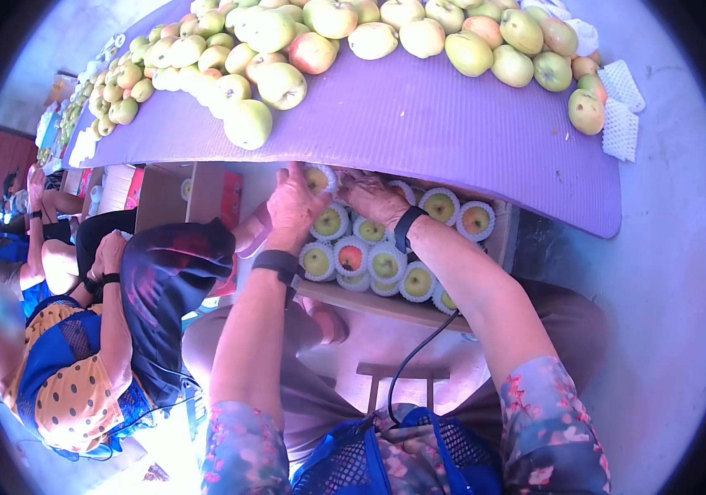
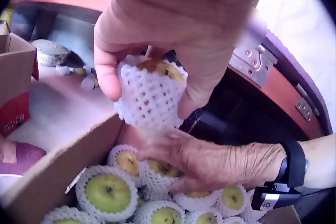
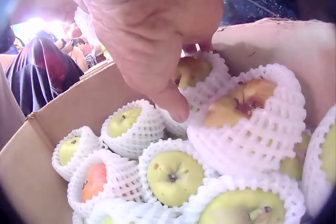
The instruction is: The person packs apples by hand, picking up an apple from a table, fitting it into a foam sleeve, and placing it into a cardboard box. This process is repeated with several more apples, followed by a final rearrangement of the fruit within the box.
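Note:
My left hand (image 1: 293, 206) grips an apple in a white foam net (image 2: 152, 98), fingers and thumb on opposite sides, above a cardboard box (image 3: 31, 155). Netted apples fill the box, most of them green, with one red apple (image 1: 351, 258) near the front. My right hand (image 1: 373, 200) reaches into the back of the box, below the left. In the right wrist view its thumb and fingers are around a netted yellowish apple (image 3: 197, 74). A larger netted apple (image 3: 247, 113) sits right beside that one.
A purple-covered table (image 1: 452, 115) overhangs the back of the box, with loose apples (image 1: 283, 87) piled on it. Empty foam nets (image 1: 621, 124) lie at its right end. To the left, another seated person (image 1: 72, 371) sits near an open carton (image 1: 163, 194).

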`<state>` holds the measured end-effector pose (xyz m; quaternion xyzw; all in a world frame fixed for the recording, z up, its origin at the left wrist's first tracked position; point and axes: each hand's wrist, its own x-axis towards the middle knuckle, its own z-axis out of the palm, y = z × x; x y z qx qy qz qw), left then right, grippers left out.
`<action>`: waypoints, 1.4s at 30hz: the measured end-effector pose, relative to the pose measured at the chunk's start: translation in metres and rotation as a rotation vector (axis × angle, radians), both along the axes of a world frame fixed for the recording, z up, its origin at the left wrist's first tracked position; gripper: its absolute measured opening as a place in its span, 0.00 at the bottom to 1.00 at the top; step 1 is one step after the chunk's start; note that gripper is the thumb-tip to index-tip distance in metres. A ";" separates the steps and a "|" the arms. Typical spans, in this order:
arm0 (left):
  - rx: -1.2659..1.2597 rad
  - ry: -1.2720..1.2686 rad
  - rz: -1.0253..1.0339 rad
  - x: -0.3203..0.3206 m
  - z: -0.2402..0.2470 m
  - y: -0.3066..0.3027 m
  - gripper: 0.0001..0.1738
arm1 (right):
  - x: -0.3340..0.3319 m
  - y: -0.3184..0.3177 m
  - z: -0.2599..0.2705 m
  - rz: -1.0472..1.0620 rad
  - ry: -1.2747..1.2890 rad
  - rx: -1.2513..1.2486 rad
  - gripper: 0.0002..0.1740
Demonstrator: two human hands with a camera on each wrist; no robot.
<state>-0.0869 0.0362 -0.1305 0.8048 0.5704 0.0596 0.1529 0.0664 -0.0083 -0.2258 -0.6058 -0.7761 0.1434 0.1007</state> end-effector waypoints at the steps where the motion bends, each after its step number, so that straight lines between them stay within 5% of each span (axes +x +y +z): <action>1: 0.021 0.008 0.010 0.004 -0.013 -0.001 0.46 | 0.000 -0.003 0.001 -0.037 0.071 0.009 0.22; 5: 0.126 -0.022 -0.024 0.001 -0.060 0.003 0.48 | 0.011 -0.002 0.000 0.108 -0.137 -0.008 0.22; 11: 0.124 -0.021 0.030 0.015 -0.054 0.005 0.44 | 0.017 -0.014 0.020 0.075 -0.083 0.037 0.22; 14: 0.089 -0.083 0.133 0.021 -0.055 0.000 0.43 | 0.020 -0.014 0.006 -0.011 0.162 0.272 0.20; 20: 0.153 -0.205 0.226 0.019 -0.084 -0.014 0.43 | 0.026 -0.012 0.016 0.038 -0.183 0.245 0.30; 28: 0.184 -0.034 0.220 0.030 -0.087 -0.014 0.36 | 0.026 -0.013 -0.005 0.041 -0.047 0.360 0.34; 32: 0.225 -0.131 0.228 0.032 -0.086 -0.017 0.41 | 0.026 -0.012 -0.009 0.038 0.009 0.387 0.34; 35: 0.235 -0.084 0.204 0.032 -0.093 -0.010 0.41 | 0.024 -0.012 0.002 0.031 0.001 0.232 0.47; 42: 0.209 -0.118 0.226 0.035 -0.106 -0.008 0.42 | 0.022 -0.010 -0.006 -0.003 -0.032 0.259 0.42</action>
